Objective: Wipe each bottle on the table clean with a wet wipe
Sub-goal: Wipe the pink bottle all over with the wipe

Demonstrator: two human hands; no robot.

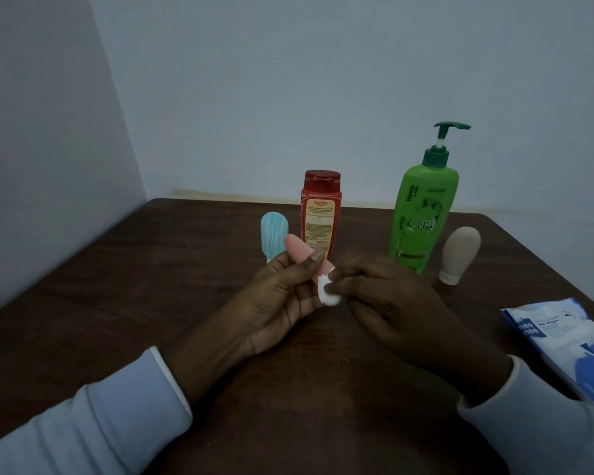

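My left hand (282, 303) grips a small pink bottle (300, 250), tilted with its rounded end up and to the left, above the middle of the table. My right hand (388, 296) pinches a bunched white wet wipe (327, 292) against the pink bottle's lower end. Behind the hands stand a red bottle (319, 214), a light blue ribbed bottle (273, 234), a tall green pump bottle (422, 207) and a beige bottle (460, 253) resting on its white cap.
The dark wooden table (151, 286) sits in a corner against pale walls. A blue and white pack of wet wipes (563, 341) lies at the right edge, near my right sleeve.
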